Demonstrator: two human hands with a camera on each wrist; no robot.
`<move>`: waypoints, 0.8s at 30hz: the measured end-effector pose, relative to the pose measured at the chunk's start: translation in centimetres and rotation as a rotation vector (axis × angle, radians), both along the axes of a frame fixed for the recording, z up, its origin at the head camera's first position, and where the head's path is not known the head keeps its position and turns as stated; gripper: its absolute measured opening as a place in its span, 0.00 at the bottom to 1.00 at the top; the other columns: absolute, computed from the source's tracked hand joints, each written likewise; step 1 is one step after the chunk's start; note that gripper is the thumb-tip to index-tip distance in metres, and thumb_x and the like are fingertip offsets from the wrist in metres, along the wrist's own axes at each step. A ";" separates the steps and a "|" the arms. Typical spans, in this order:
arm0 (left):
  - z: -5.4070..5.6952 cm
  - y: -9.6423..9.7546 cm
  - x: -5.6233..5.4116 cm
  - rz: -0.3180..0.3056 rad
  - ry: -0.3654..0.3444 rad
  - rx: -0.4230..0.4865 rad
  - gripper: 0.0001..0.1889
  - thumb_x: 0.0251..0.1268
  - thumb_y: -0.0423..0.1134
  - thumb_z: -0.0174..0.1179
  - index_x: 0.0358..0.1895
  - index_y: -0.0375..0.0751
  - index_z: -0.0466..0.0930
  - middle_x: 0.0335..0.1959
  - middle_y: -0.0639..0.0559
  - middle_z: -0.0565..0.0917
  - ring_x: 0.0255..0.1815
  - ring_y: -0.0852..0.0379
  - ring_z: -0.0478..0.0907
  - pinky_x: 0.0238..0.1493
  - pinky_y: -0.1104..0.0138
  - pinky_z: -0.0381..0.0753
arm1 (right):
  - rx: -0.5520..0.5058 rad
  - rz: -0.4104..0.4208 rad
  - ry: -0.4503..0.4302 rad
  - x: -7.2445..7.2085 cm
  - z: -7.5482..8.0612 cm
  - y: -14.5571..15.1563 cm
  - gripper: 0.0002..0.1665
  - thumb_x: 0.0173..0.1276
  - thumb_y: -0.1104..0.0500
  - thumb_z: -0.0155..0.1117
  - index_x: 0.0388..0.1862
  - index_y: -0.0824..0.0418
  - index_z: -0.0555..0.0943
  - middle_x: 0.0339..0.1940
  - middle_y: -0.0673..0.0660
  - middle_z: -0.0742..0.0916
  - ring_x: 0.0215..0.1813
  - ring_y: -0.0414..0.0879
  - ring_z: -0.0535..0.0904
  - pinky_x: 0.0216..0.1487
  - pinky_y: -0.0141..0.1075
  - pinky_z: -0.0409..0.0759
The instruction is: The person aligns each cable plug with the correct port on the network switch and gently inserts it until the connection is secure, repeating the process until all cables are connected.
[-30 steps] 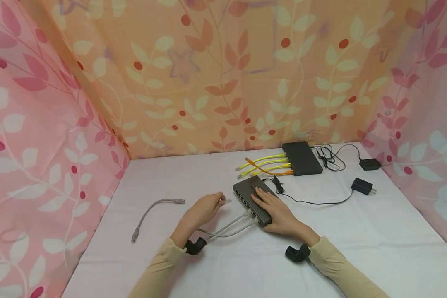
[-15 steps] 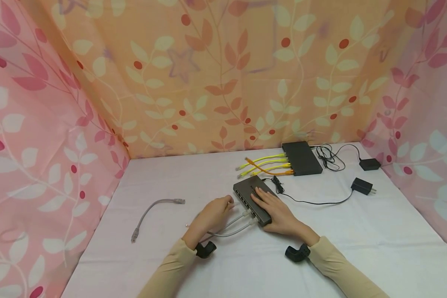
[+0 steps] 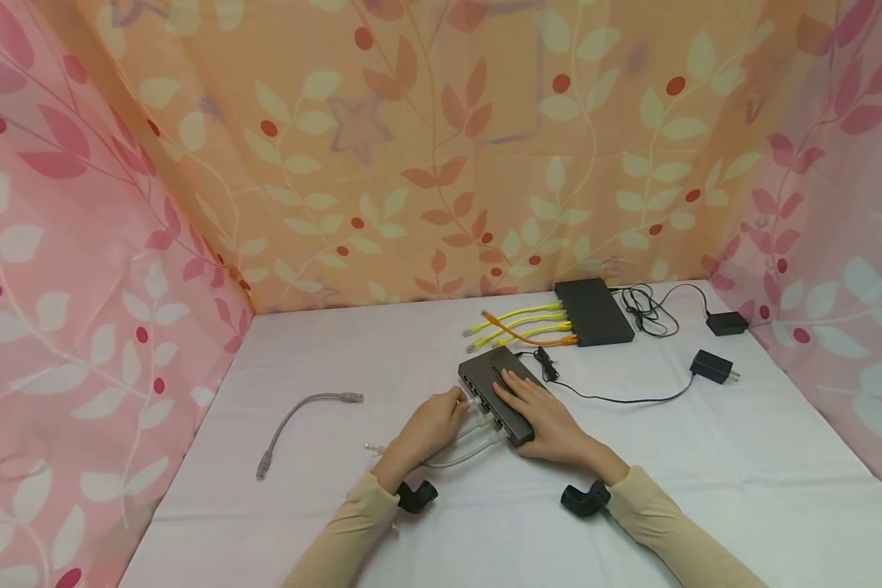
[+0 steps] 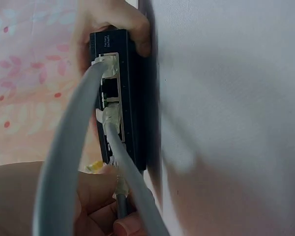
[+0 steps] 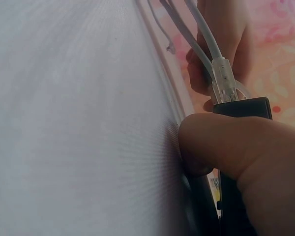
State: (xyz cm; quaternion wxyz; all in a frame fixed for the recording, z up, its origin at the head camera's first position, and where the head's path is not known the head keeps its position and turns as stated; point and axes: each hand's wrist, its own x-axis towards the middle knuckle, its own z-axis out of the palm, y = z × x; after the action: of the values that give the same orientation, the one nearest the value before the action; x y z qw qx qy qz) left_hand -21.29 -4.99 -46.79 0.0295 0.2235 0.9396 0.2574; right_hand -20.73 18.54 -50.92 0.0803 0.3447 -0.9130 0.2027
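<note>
A dark network switch (image 3: pixel 478 369) lies at a slant on the table, with a row of ports facing left. My right hand (image 3: pixel 547 416) holds it, fingers spread over the top and thumb (image 5: pixel 206 142) bent at its near end. With thumb and fingertips my left hand (image 3: pixel 429 426) pinches a grey network cable (image 4: pixel 122 206) behind its clear plug, at the switch's port side. How deep that plug sits is hard to see. Two grey network cables are plugged into nearer ports, one at the end (image 4: pixel 64 147) and another (image 4: pixel 132 167) further along.
A loose grey cable (image 3: pixel 294 420) lies to the left. Behind is a black box (image 3: pixel 595 312) with several yellow cables (image 3: pixel 523 314) and an orange cable (image 3: pixel 525 333). Two black power adapters, one nearer (image 3: pixel 711 367) and one farther (image 3: pixel 727 323), lie at the right.
My left hand has moved right, bringing the pinched cable's plug from apart from the switch up to its port side. My right hand stays on the switch.
</note>
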 end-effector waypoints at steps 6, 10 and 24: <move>-0.5 0.3 -0.1 0.002 0.019 0.028 0.10 0.70 0.40 0.49 0.42 0.39 0.76 0.31 0.46 0.83 0.27 0.56 0.77 0.30 0.63 0.75 | -0.014 0.007 0.037 0.0 0.0 0.0 0.58 0.40 0.54 0.75 0.72 0.58 0.58 0.74 0.61 0.58 0.74 0.54 0.54 0.68 0.49 0.56; -0.3 0.6 0.0 0.011 -0.007 0.045 0.10 0.70 0.41 0.49 0.41 0.39 0.76 0.28 0.47 0.82 0.23 0.59 0.75 0.28 0.65 0.73 | -0.014 -0.001 0.036 0.0 -0.1 0.0 0.59 0.40 0.54 0.75 0.72 0.57 0.58 0.74 0.60 0.58 0.73 0.54 0.54 0.68 0.49 0.55; 0.1 0.4 -1.2 0.036 -0.307 0.234 0.10 0.67 0.44 0.52 0.35 0.42 0.78 0.16 0.55 0.77 0.17 0.60 0.70 0.23 0.68 0.70 | -0.025 0.006 0.023 0.0 -0.2 0.0 0.58 0.42 0.54 0.75 0.72 0.56 0.57 0.74 0.60 0.57 0.74 0.54 0.53 0.68 0.48 0.55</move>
State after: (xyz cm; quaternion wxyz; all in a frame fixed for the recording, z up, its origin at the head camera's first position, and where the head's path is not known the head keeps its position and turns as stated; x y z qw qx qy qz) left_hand -22.52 -4.62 -46.72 0.1418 0.1665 0.8917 0.3964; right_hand -20.76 18.56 -51.11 0.0947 0.3488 -0.9084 0.2103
